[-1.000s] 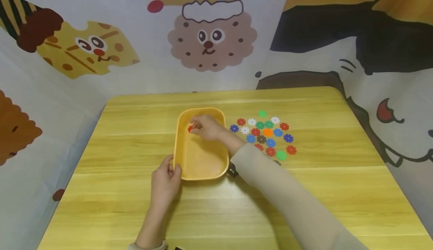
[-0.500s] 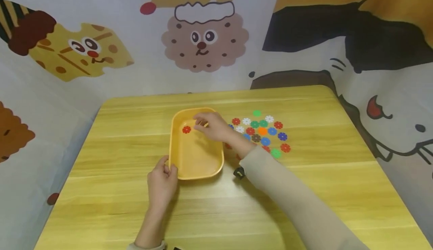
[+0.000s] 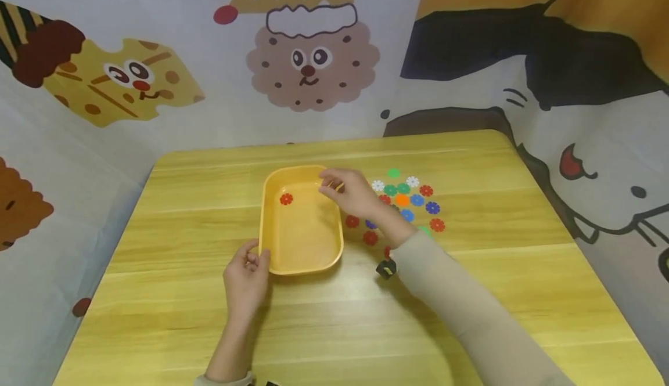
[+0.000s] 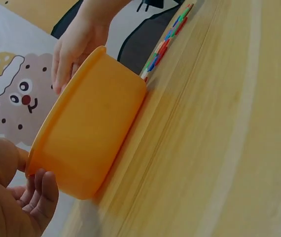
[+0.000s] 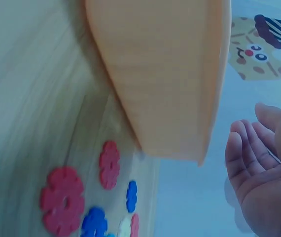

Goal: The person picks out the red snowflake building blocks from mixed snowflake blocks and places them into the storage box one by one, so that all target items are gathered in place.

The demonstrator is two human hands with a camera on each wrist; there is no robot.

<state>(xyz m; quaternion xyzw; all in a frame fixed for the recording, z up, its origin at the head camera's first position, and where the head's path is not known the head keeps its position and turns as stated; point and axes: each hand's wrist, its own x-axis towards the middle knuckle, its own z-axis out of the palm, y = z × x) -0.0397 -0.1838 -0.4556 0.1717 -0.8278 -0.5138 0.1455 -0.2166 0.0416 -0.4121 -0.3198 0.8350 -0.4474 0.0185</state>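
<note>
A yellow plastic tray (image 3: 308,235) stands on the table, with one red snowflake-shaped disc (image 3: 286,199) lying inside towards its far left. My left hand (image 3: 245,284) grips the tray's near left rim, the thumb over the edge and the fingers against the outer wall, as the left wrist view shows. Above the far right rim hovers my right hand (image 3: 352,191), fingers loosely bent and holding nothing. In the right wrist view that hand (image 5: 263,168) is apart from the tray wall (image 5: 160,79). Right of the tray lie several coloured discs, among them an orange one (image 3: 402,199); my right arm hides some.
The discs lie flat on a wooden table (image 3: 172,229), a red one (image 3: 352,222) close to the tray's right side. Behind the table hangs a cloth printed with cartoon figures (image 3: 313,61). A small black object (image 3: 387,269) is at my right wrist.
My right hand has let go of the red disc inside the tray and moved right, over the far right rim. My left hand keeps its grip. The view has shifted slightly.
</note>
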